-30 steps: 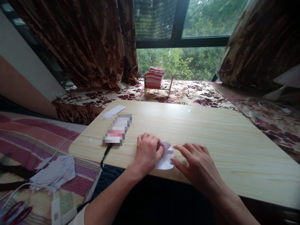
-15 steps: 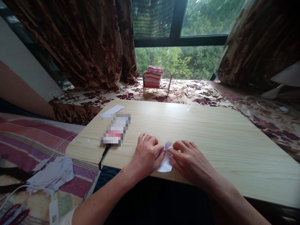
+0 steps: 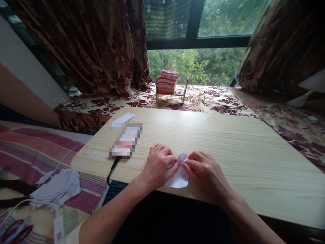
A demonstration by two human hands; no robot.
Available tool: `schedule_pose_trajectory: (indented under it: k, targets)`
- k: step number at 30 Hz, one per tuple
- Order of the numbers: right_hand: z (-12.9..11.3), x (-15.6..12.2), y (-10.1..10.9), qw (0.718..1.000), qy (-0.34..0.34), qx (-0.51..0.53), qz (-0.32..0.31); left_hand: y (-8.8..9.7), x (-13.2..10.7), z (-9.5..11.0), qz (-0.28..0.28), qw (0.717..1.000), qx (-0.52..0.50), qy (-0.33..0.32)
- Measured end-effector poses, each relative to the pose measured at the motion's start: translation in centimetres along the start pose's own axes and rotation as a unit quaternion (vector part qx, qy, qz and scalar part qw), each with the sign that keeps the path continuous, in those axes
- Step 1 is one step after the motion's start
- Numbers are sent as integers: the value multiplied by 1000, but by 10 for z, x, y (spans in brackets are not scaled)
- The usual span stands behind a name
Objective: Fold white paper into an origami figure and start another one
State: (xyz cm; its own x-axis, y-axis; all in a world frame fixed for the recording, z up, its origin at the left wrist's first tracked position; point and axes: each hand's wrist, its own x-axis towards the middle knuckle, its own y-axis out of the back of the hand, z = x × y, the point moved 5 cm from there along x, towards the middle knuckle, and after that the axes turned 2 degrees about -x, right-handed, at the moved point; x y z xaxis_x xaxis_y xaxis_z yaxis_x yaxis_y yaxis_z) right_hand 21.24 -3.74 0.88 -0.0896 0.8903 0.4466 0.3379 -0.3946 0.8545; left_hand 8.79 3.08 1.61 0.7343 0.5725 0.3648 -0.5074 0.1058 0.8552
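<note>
A small piece of white paper (image 3: 179, 179) is pinched between both hands above the near edge of the pale wooden table (image 3: 228, 142). Its upper part is curled, and a wider part spreads toward me. From the left, my left hand (image 3: 159, 164) grips it between thumb and forefinger, the other fingers bent. On the other side, my right hand (image 3: 206, 171) pinches the paper with its thumb and forefinger close to the left fingertips. The fingers hide part of the folded middle.
A pixelated flat device (image 3: 126, 140) with a black strap lies left, near a white paper strip (image 3: 122, 119). Paper scraps (image 3: 58, 186), a power strip (image 3: 58, 225) and red-handled scissors (image 3: 16, 232) are at lower left. Beyond the table, a small rack (image 3: 171, 94) holds folded striped cloths (image 3: 167, 82).
The lower part of the paper is spread wider toward me, and its curled top shows more. My right hand has turned slightly; both hands keep their pinch. The view has shifted a little.
</note>
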Motion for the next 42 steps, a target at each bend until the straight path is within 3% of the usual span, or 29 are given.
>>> schedule_pose_trajectory:
  k: [12,29,42]
  targets:
    - [-8,0,2,996,52,-62,-34,-2,-3,3,7,999,4,33]
    - [-1,-1,3,996,44,-32,-69,-7,-7,12,27,996,30,81]
    - [-3,0,2,996,18,1,-84,-4,-5,12,26,998,32,54]
